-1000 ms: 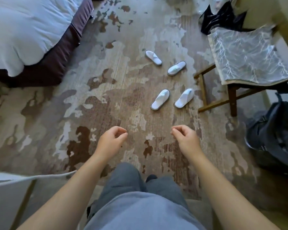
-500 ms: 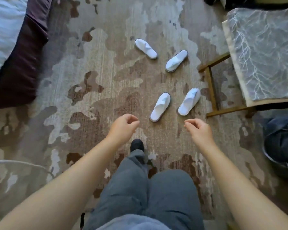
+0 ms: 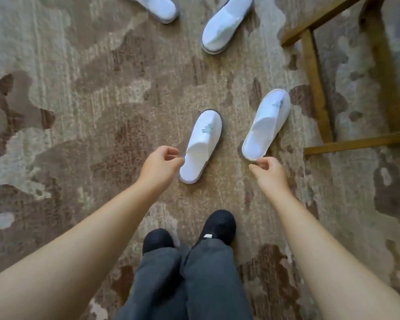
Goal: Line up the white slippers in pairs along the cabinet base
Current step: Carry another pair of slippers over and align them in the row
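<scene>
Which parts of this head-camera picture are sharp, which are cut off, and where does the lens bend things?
Head view: soft, even light; the near slippers are sharp; the two far slippers are cropped by the top edge; the forearms balloon towards the bottom corners from wide-angle distortion.

A carpeted room: patterned carpet [image 3: 79,112], wooden furniture legs [image 3: 314,88], 4 white slippers [image 3: 202,144]

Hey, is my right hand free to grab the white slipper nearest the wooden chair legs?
Probably yes. The right hand hovers at the heel of the white fabric slipper nearest the wooden chair legs, fingers loosely curled and holding nothing. Only bare patterned carpet lies between; the wooden chair legs stand off to the side.
</scene>
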{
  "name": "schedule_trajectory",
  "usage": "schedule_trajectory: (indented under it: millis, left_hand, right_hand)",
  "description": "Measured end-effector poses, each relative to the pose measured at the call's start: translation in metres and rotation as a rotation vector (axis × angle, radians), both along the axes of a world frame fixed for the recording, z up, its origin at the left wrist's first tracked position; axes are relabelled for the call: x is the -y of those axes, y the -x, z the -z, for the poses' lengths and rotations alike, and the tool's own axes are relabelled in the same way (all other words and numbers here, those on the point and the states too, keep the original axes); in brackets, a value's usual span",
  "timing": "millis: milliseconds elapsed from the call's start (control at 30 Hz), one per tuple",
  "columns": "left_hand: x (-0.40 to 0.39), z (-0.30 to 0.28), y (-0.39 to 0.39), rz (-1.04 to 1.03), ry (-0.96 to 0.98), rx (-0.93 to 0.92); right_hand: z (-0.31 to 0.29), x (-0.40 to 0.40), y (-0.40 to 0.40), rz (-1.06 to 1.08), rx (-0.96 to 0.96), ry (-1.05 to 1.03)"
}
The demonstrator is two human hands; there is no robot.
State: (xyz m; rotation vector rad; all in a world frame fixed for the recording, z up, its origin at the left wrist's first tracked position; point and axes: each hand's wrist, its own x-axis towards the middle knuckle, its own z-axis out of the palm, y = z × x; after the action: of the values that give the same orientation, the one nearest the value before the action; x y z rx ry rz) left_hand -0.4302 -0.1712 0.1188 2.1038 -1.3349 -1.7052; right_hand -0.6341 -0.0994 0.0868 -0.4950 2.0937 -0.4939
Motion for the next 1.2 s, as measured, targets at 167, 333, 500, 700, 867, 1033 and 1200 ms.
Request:
schedule_trajectory:
  millis: [167,333,500,700,867,1033,1200]
  left_hand:
    - [0.003,0.170,0.018,-0.008,-0.015,0.058]
    - [0.008,0.275,0.027,0.105,0.046,0.274]
    - [-0.009,0.307,0.033,0.114,0.193,0.362]
    - [-0.009,0.311,0.035,0.109,0.103,0.357]
    - [-0.011,0.289,0.042,0.133,0.067,0.320]
    - [-0.014,0.196,0.042,-0.023,0.013,0.104]
    - [0.002,0.039,0.022,-0.150,0.062,0.077]
  right_hand:
    - [0.148,0.009,0.037,0.144,-0.086,-0.009]
    - [0.247,0.017,0.061,0.309,-0.183,-0.020]
    - [0.280,0.028,0.064,0.319,-0.330,-0.080]
    - [0.284,0.027,0.069,0.402,-0.296,0.004]
    - [0.248,0.015,0.063,0.420,-0.155,0.090]
    - [0.149,-0.005,0.037,0.317,-0.082,0.169]
    - [-0.004,-0.006,0.011,0.234,0.040,0.216]
